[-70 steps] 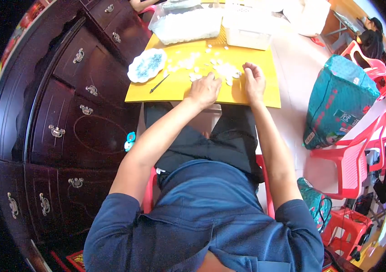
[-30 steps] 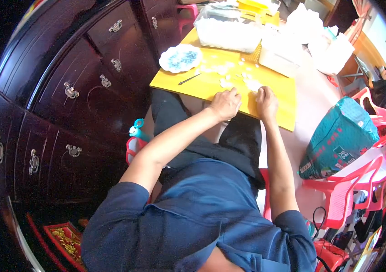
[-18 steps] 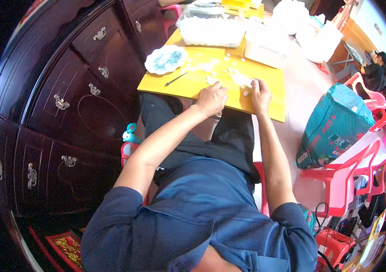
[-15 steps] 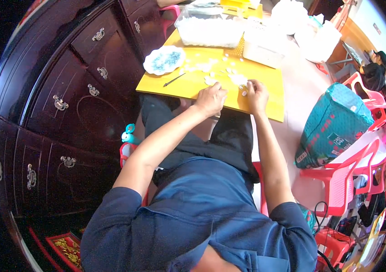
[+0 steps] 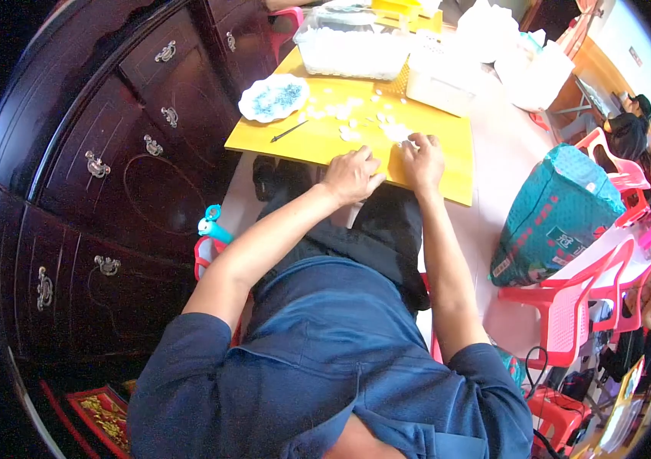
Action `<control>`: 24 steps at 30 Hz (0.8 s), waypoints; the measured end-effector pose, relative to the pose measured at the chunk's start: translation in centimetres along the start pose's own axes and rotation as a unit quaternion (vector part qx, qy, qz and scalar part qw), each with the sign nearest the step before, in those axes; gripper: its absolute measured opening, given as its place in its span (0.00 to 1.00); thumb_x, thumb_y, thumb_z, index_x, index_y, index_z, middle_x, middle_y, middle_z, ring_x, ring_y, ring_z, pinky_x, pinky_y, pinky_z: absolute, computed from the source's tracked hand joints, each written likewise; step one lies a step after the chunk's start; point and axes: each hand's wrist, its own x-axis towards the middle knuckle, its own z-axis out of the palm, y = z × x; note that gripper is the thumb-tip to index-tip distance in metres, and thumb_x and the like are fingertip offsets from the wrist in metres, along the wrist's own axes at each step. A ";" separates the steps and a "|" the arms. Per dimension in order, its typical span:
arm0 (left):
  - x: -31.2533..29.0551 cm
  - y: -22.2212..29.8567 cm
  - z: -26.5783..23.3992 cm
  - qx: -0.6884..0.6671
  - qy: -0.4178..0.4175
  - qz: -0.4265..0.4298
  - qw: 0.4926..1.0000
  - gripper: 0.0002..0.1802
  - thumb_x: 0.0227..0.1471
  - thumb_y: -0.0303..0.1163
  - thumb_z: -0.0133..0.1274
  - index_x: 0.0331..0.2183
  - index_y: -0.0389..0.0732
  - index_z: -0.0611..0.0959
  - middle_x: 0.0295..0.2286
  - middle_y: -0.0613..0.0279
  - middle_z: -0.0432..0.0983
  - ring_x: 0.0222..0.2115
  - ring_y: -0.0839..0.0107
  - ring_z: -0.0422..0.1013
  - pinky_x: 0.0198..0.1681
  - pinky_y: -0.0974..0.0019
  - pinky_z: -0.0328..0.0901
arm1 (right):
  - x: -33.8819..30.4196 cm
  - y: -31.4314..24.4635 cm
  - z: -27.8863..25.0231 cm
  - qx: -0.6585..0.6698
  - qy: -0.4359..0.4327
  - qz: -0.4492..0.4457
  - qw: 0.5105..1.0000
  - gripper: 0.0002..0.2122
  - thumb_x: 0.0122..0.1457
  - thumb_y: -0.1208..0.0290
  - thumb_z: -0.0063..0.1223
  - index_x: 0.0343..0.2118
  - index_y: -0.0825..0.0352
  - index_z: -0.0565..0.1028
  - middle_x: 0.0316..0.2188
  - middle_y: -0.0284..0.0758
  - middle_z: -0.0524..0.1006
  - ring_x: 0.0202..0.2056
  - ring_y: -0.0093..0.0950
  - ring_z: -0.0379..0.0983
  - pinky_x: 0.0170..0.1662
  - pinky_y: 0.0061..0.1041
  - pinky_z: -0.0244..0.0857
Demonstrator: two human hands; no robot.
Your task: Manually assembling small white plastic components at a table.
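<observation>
At the near edge of a yellow table, my left hand is bent with its fingers curled together. What it may hold is hidden by the fingers. Just to its right, my right hand rests low over the tabletop, fingers curled down beside a cluster of small white pieces. Its fingertips are pressed close together, and anything between them is too small to name. More flat white pieces lie scattered beyond my left hand. A thin dark pen-like tool lies to the left.
A scalloped plate with blue contents stands at the table's left. Behind are a clear tub of white material and a pale box. Dark cabinets line the left; a teal sack and red chairs stand right.
My right hand has shifted slightly left, toward the white cluster. My left hand has turned a little, with its fingers lower at the edge. The whole view has moved slightly.
</observation>
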 end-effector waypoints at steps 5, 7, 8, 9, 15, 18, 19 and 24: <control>-0.4 0.0 -0.5 0.006 -0.011 0.018 1.000 0.11 0.45 0.40 0.60 0.29 0.43 0.82 0.32 0.56 0.73 0.33 0.56 0.75 0.37 0.54 0.71 | -0.1 -0.7 0.0 -0.064 0.004 -0.072 0.995 0.07 0.50 0.68 0.60 0.30 0.64 0.82 0.29 0.42 0.77 0.31 0.42 0.76 0.37 0.37 0.71; -0.6 -0.2 -0.4 0.010 -0.006 0.023 1.000 0.11 0.45 0.39 0.60 0.29 0.43 0.82 0.32 0.57 0.73 0.33 0.56 0.75 0.37 0.55 0.71 | -0.1 -0.7 0.1 -0.087 -0.002 -0.093 0.992 0.07 0.50 0.68 0.61 0.30 0.65 0.82 0.28 0.42 0.77 0.31 0.41 0.76 0.37 0.37 0.71; -0.6 -0.1 -0.3 0.013 -0.002 0.031 0.999 0.10 0.44 0.39 0.60 0.29 0.44 0.82 0.32 0.57 0.73 0.33 0.57 0.75 0.36 0.55 0.71 | 0.0 -0.5 0.3 -0.092 -0.007 -0.096 0.991 0.07 0.49 0.68 0.61 0.29 0.65 0.82 0.28 0.42 0.77 0.31 0.41 0.76 0.37 0.37 0.71; -0.6 -0.1 -0.3 0.013 -0.001 0.031 0.999 0.10 0.44 0.39 0.60 0.29 0.44 0.82 0.32 0.57 0.73 0.33 0.57 0.75 0.36 0.55 0.71 | 0.2 -0.3 0.4 -0.097 -0.012 -0.099 0.990 0.07 0.48 0.68 0.62 0.28 0.65 0.83 0.27 0.42 0.77 0.31 0.41 0.76 0.37 0.37 0.71; -0.8 -0.3 0.1 0.031 0.002 0.050 0.998 0.11 0.45 0.37 0.61 0.32 0.45 0.82 0.30 0.63 0.72 0.31 0.61 0.74 0.33 0.59 0.71 | 0.2 0.5 1.1 -0.090 -0.001 -0.103 0.991 0.07 0.48 0.66 0.62 0.26 0.64 0.82 0.27 0.42 0.78 0.31 0.41 0.76 0.37 0.37 0.70; -0.8 -0.4 0.3 0.046 0.003 0.063 0.997 0.09 0.45 0.37 0.61 0.31 0.46 0.81 0.29 0.64 0.72 0.31 0.62 0.74 0.32 0.59 0.71 | 0.4 0.7 1.4 -0.093 0.000 -0.108 0.990 0.06 0.48 0.67 0.63 0.25 0.64 0.81 0.26 0.42 0.78 0.30 0.41 0.76 0.37 0.38 0.71; -0.9 -0.4 0.4 0.048 0.009 0.066 0.997 0.08 0.45 0.37 0.60 0.30 0.46 0.81 0.29 0.64 0.71 0.30 0.62 0.74 0.32 0.60 0.71 | 0.3 0.7 1.4 -0.094 0.001 -0.107 0.990 0.06 0.48 0.67 0.63 0.25 0.64 0.81 0.26 0.42 0.78 0.30 0.41 0.76 0.37 0.38 0.71; -0.8 -0.4 0.8 0.046 0.014 0.069 0.996 0.07 0.46 0.36 0.59 0.27 0.46 0.79 0.28 0.63 0.71 0.30 0.62 0.74 0.32 0.59 0.71 | 0.5 1.0 1.5 -0.095 -0.009 -0.095 0.991 0.06 0.48 0.67 0.63 0.24 0.65 0.80 0.26 0.41 0.78 0.30 0.41 0.76 0.37 0.38 0.71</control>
